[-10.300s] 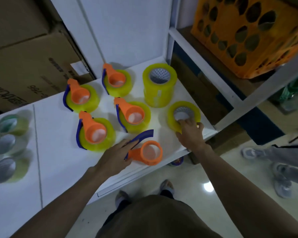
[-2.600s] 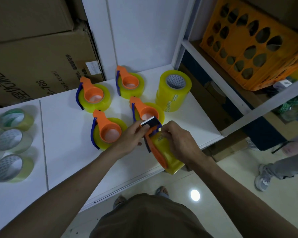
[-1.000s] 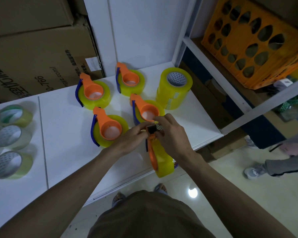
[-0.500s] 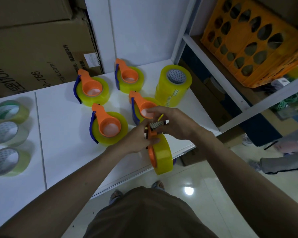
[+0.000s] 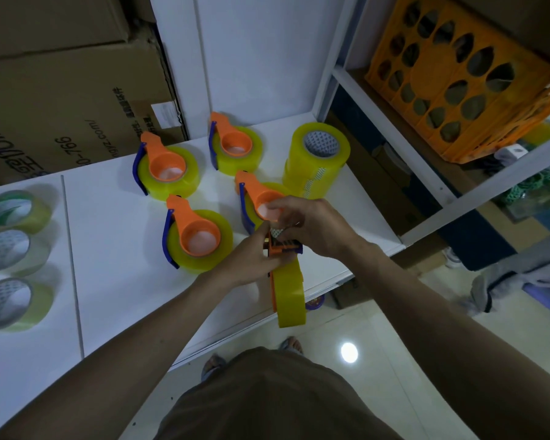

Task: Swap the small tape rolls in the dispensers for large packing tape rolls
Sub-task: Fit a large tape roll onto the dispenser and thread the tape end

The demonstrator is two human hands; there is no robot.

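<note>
- An orange tape dispenser (image 5: pixel 281 249) loaded with a large yellow packing tape roll (image 5: pixel 290 296) is held on edge in the air, above the front edge of the white table (image 5: pixel 108 217) and partly over the floor.
- The roll hangs below both hands; the dispenser's blue cutter end (image 5: pixel 294 247) points up between them.
- The left hand (image 5: pixel 251 262) grips the dispenser from the left side, fingers curled round its orange body just above the roll.
- The right hand (image 5: pixel 311 223) sits above and to the right, thumb and fingers pinching at the cutter end, where a bit of patterned tape (image 5: pixel 277 231) shows; whether it holds the tape end or only the cutter cannot be told.
- The dispenser's handle and most of its frame are hidden by the two hands.
- Just behind the hands lies a fourth loaded dispenser (image 5: pixel 258 198), largely covered by the right hand.
- Three more loaded dispensers lie flat on the table: one left of the hands (image 5: pixel 197 239), one further back left (image 5: pixel 167 168), one at the back (image 5: pixel 234 147).
- A stack of large yellow rolls (image 5: pixel 316 160) stands upright to the right of them, near the table's right edge.
- Three small tape rolls (image 5: pixel 10 258) lie in a column at the far left, blurred and partly cut off by the frame edge.
- Cardboard boxes (image 5: pixel 61 90) stand behind the table; an orange crate (image 5: pixel 464 74) sits on a shelf to the right.
</note>
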